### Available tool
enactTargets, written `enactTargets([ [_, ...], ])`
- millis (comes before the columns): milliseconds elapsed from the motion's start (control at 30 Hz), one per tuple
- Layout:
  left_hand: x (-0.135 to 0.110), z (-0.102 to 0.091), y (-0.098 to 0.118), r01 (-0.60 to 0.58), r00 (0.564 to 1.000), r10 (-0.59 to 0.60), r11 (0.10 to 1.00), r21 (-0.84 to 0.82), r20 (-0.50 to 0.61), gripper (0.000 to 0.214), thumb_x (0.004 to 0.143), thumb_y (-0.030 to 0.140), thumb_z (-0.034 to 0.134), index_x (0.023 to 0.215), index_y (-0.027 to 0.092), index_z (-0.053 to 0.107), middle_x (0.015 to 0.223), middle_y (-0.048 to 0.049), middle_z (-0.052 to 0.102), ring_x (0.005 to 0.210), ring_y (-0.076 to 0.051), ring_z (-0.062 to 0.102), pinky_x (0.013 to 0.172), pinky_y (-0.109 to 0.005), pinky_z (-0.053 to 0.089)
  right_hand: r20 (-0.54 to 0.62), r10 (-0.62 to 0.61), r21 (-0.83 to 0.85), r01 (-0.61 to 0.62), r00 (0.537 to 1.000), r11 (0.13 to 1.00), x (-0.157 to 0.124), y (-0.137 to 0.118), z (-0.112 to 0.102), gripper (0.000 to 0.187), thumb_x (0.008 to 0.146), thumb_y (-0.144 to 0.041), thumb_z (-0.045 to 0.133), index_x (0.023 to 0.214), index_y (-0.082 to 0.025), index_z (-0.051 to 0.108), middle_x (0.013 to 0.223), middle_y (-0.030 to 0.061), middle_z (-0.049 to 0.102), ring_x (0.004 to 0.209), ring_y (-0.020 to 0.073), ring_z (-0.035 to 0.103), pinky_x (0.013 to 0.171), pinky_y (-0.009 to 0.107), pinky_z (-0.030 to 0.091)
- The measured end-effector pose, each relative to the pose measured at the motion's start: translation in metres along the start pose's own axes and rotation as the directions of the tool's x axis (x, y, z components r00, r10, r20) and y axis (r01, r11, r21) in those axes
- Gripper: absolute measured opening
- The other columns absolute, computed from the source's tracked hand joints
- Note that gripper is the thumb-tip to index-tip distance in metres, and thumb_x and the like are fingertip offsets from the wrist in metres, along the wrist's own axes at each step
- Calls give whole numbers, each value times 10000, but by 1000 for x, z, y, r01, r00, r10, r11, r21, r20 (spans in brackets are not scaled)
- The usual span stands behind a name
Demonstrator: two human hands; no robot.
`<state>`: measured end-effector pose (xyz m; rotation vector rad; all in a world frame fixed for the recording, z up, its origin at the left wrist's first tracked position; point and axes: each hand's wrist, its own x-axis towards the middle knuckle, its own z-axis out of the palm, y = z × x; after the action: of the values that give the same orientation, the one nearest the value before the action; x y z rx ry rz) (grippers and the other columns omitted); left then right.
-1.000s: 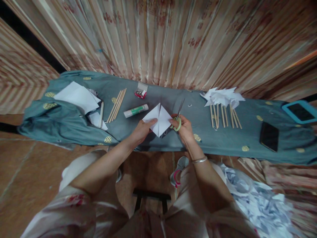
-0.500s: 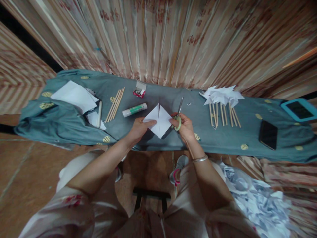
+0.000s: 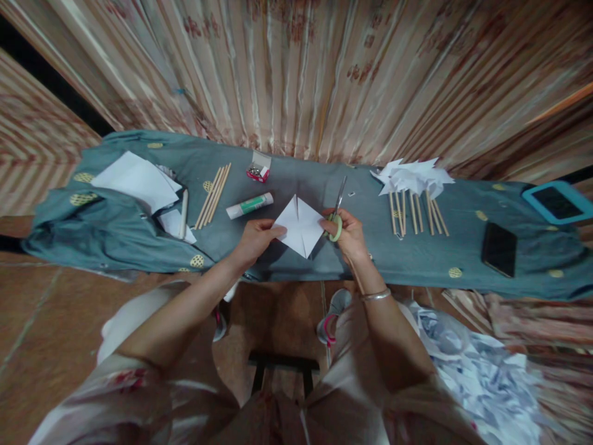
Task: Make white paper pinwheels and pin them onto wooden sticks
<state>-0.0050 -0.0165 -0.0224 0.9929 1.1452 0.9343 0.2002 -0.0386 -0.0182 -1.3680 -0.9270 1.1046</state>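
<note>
A white square of paper [image 3: 300, 228], turned like a diamond, has slits running in from its top and bottom corners. My left hand [image 3: 256, 240] pinches its left corner between thumb and fingers. At the right corner, my right hand [image 3: 351, 238] grips the paper with thumb and fingertips. That same hand also holds scissors [image 3: 335, 227] with pale green handles, their blades pointing away from me. Just beyond my left hand lies a glue stick [image 3: 250, 206] with a green label. A small red box of pins [image 3: 258, 171] stands open behind it.
Wooden sticks [image 3: 213, 196] and white sheets [image 3: 136, 182] with a white pen-like stick [image 3: 184, 213] lie left. To the right are paper pinwheels [image 3: 414, 178] on sticks, a black phone [image 3: 499, 249] and a blue-framed tablet [image 3: 559, 203]. A bag of paper scraps [image 3: 482, 371] sits on the floor.
The paper has turned slightly, its bottom corner swinging right. My left hand has shifted a little left towards the paper's corner. Both hands keep their hold.
</note>
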Motion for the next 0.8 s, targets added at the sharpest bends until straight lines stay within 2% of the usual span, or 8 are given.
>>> enactTargets([
  [433,2,-6,9,-81,997,81,996,40,-5,120,626,229,752,530,182,699,527,-2,625,542,-117,520,567,-224,410,-62,-24,24,25,998,999,5,2,-7,349,513,-382,820,771,-230,639,547,-85,493,506,88,435,511,244,377],
  [800,6,-15,13,-120,993,121,991,54,-16,142,620,303,744,545,191,700,558,-11,642,576,-131,553,595,-238,453,-93,-7,62,13,996,998,5,-6,-8,395,462,-381,865,748,-221,645,562,-84,537,510,84,451,503,238,372],
])
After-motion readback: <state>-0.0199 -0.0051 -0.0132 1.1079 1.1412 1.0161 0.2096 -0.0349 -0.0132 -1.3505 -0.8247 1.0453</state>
